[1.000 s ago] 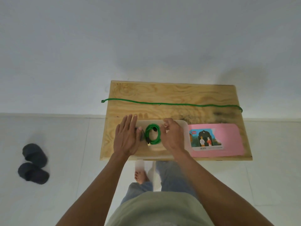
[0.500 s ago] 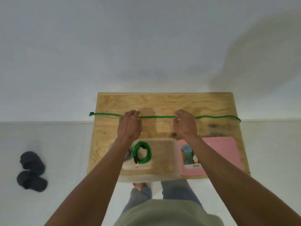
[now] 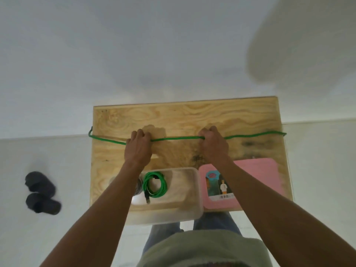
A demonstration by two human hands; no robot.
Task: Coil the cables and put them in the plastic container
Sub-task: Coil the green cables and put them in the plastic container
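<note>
A long green cable [image 3: 175,138] stretches across the wooden table [image 3: 192,116] from its left edge to its right edge. My left hand [image 3: 137,149] grips the cable left of the middle, fingers curled over it. My right hand [image 3: 212,145] grips it right of the middle in the same way. The stretch between my hands is lifted slightly off the wood. A clear plastic container [image 3: 188,199] stands at the table's front edge, and a coiled green cable [image 3: 155,185] lies in its left half, partly hidden by my left forearm.
A pink lid [image 3: 258,178] with a picture label lies to the right of the container. Two dark slippers [image 3: 41,193] sit on the white floor at the left. A white wall rises behind the table. My legs show below the table's front edge.
My hands left the container with the coiled cable in it, reached to the long cable farther back, and closed round it. The camera has moved closer to the table.
</note>
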